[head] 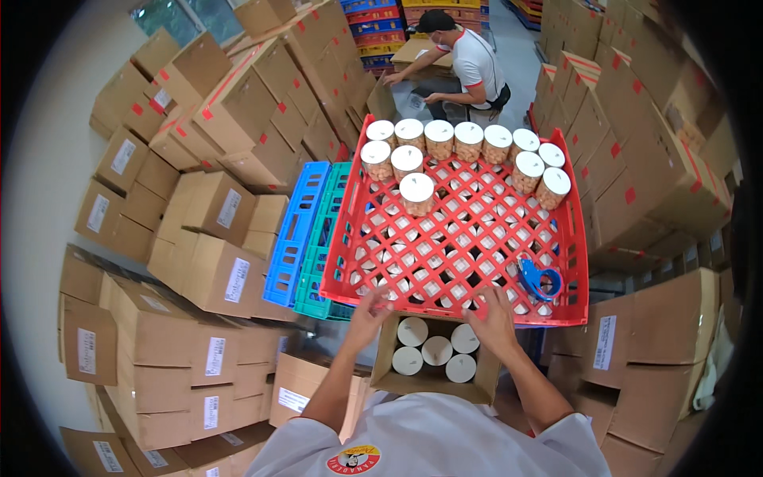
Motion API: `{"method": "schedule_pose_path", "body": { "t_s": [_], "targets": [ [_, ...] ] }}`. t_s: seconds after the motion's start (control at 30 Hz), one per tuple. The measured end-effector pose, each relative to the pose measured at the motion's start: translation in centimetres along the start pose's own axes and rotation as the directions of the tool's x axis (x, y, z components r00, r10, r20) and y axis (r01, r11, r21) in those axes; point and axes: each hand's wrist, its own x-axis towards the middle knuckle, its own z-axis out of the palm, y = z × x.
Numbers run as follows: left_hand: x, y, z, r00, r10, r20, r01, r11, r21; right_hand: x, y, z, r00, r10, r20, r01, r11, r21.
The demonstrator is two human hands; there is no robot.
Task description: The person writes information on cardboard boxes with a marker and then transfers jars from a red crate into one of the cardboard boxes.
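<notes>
An open cardboard box [438, 384] stands right before my body, with several white-lidded jars [437, 350] inside it. My left hand [371, 315] hovers by the box's far left corner, near the front edge of a red plastic crate [572, 310]. Over the far right corner of the box is my right hand [493, 322], its fingers spread. Neither hand holds anything. In the crate, clear jars of brown snack pieces [417, 200] stand along the back and both sides. A blue tape dispenser [539, 280] lies at the crate's front right.
Blue [298, 232] and green crates [325, 250] stand left of the red one. More white-lidded jars show beneath its lattice floor. Labelled cartons [220, 280] pile up at left, others [638, 334] at right. A co-worker [477, 65] handles cardboard beyond the crate.
</notes>
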Motion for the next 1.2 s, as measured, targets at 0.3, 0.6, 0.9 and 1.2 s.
{"method": "schedule_pose_path", "body": {
  "t_s": [0.3, 0.6, 0.9, 1.2],
  "targets": [
    [11.8, -2.0, -9.6, 0.822, 0.423, -0.381, -0.056, 0.725, 0.686, 16.0, -10.3, -0.7, 0.904, -0.352, 0.243, 0.372, 0.927, -0.04],
    [12.8, -1.5, -10.9, 0.967, -0.162, -0.197, 0.224, 0.908, 0.354, 37.7, -13.5, 11.9, 0.8, -0.541, 0.26, 0.568, 0.822, -0.039],
    [12.7, -0.1, -11.0, 0.966, -0.198, -0.169, 0.249, 0.892, 0.378, 42.3, -5.7, 17.5, 0.87, -0.453, 0.195, 0.483, 0.703, -0.523],
    [12.9, -1.4, -10.5, 0.97, -0.153, -0.187, 0.21, 0.916, 0.342, 35.6, -1.8, 13.6, 0.834, -0.495, 0.245, 0.551, 0.707, -0.444]
  ]
}}
